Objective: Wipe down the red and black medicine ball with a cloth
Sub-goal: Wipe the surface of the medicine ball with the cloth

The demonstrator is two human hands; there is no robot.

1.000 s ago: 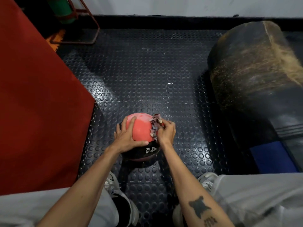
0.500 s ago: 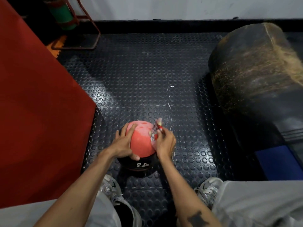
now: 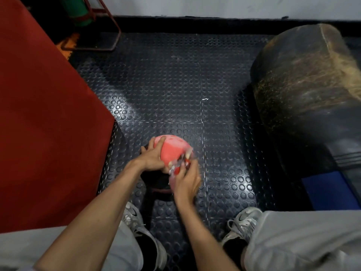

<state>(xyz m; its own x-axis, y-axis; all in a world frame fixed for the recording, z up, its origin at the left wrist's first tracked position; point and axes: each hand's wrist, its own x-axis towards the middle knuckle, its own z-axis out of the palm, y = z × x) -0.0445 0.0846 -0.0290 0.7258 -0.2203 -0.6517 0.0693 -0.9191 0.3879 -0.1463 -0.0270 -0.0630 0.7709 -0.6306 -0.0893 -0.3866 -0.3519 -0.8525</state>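
**Both hands on the medicine ball, cloth pressed to its right flank**

At far left a red mat (image 3: 45,118) covers the floor, its edge running diagonally toward the middle. Behind it, near the wall, a green cylinder (image 3: 78,10) sits in a red metal stand (image 3: 109,26).

The medicine ball (image 3: 172,147) rests on the black studded floor (image 3: 175,85) just right of the mat's corner, between the person's knees and ahead of the two grey sneakers. Its red part faces up; the black part is in shadow below.

The left hand (image 3: 151,155) lies on the ball's left side, fingers spread apart and laid over the red surface, thumb along the near side.

The right hand (image 3: 186,181) is blurred; its fingers are curled round a bunched patterned cloth (image 3: 180,165), which is held against the ball's near right side.

To the right, well apart from the ball, a worn black punching bag (image 3: 304,90) lies on the floor, and a blue pad (image 3: 330,190) shows beside its near end.
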